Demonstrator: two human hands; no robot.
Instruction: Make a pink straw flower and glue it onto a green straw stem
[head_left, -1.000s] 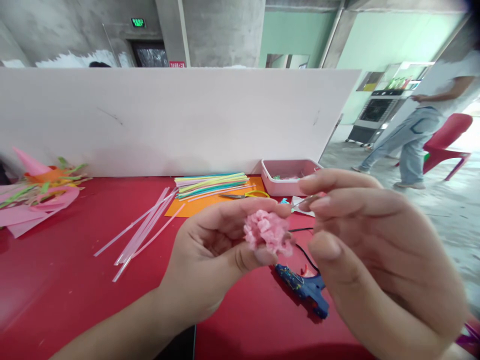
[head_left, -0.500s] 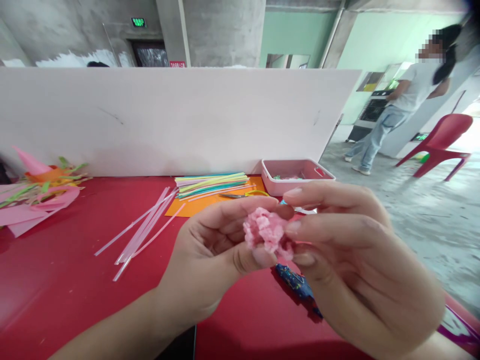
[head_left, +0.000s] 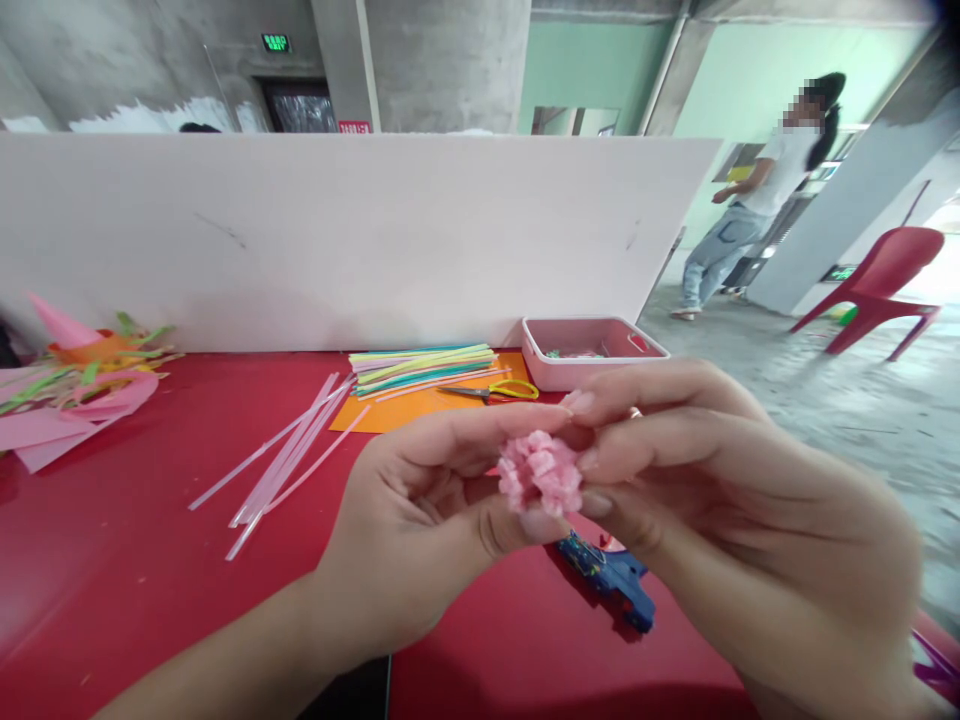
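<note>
A small ruffled pink ball (head_left: pixel 541 472), which looks like crumpled paper or fabric, is pinched between both hands above the red table (head_left: pixel 172 600). My left hand (head_left: pixel 427 520) grips it from the left, thumb below and forefinger above. From the right, the fingertips and thumb of my right hand (head_left: pixel 712 500) are closed on its edge. Beneath my hands lies a dark blue glue gun (head_left: pixel 619 582), partly covered by my right hand. Scissors with yellow handles (head_left: pixel 513 389) lie just behind the fingers.
Pink strips (head_left: pixel 289 460) are spread left of centre. Several coloured strips (head_left: pixel 420 368) lie on orange paper (head_left: pixel 375 416). A pink basket (head_left: pixel 592 350) stands before the white board (head_left: pixel 337 240); pink paper pieces (head_left: pixel 90 415) lie far left. A person (head_left: pixel 750 200) and a red chair (head_left: pixel 885 280) are beyond.
Both hands have shifted slightly to the right and turned the pink ball a little. More of the glue gun and scissors shows. The person in the background has moved left.
</note>
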